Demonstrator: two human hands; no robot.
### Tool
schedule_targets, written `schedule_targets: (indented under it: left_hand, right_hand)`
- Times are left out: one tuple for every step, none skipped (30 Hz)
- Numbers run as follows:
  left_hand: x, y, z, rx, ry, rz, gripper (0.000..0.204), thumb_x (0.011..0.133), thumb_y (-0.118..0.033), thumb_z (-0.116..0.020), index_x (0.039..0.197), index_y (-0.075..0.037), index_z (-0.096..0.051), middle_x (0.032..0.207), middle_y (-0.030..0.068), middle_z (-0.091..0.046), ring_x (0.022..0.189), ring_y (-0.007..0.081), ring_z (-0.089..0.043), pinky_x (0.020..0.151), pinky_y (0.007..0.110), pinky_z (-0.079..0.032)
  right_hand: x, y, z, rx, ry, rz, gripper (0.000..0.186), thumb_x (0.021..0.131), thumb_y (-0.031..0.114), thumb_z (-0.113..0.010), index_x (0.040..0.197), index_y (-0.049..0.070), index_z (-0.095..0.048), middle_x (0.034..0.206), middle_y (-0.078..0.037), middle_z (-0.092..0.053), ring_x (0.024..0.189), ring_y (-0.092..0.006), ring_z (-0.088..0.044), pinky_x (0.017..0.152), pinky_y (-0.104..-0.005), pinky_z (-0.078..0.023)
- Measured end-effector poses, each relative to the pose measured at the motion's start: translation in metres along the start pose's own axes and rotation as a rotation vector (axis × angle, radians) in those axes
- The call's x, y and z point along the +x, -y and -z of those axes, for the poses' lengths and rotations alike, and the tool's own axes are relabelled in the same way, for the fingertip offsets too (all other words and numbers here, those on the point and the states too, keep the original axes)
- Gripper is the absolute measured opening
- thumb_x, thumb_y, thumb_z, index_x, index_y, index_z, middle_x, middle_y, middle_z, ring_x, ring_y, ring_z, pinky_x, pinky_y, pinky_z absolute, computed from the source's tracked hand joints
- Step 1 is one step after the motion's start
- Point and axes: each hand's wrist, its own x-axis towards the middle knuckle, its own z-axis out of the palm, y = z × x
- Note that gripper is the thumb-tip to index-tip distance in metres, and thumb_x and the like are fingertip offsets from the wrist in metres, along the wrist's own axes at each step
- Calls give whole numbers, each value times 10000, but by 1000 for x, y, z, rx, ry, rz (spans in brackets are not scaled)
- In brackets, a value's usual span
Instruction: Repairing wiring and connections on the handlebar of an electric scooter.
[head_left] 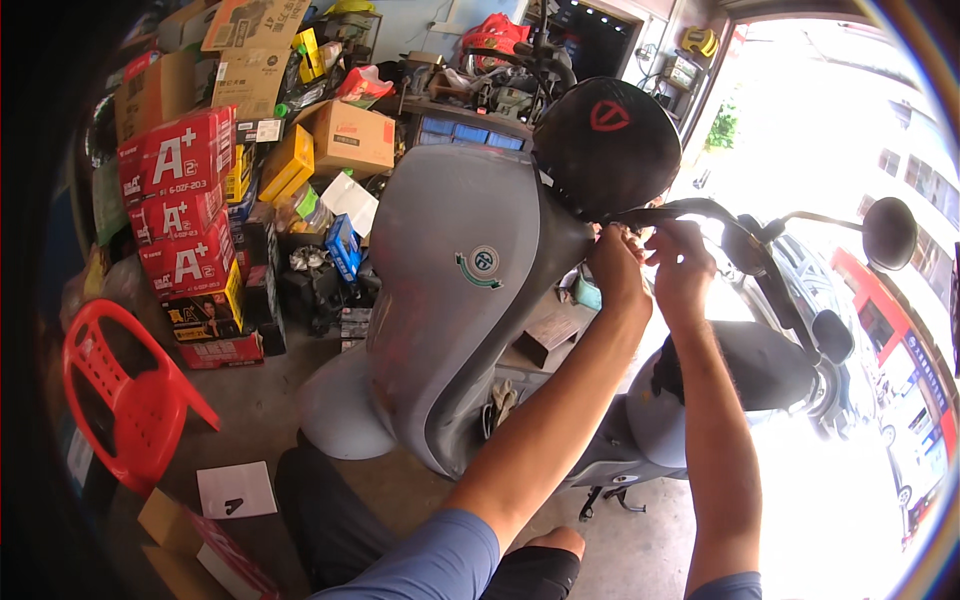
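A grey scooter stands in front of me, with a round emblem on its front panel. Atop its front sits a black rounded shell with a red mark. Just beneath that shell, my left hand is closed at the inner side of the steering column. My right hand is beside it, close to the handlebar, its fingers bent into a pinch. Whatever the fingertips hold is too small or hidden to make out. The scooter's seat lies beyond my right forearm.
Stacked red boxes and cardboard cartons fill the left side. A red plastic chair stands nearer, with a white sheet on the floor. A cluttered workbench is behind. Mirrors jut out right, by the bright doorway.
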Motion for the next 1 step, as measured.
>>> schedule_targets:
  left_hand:
    - [1,2,1,-6,10,-17,164,834,-150,-524,681,-110,-480,594,-35,-417,499,77,-380,478,232,-308]
  right_hand:
    - [-3,-2,-5,-10,26,23,74,864,15,-549,924,21,-592,727,-108,-673,617,-190,-669,583,-269,-520]
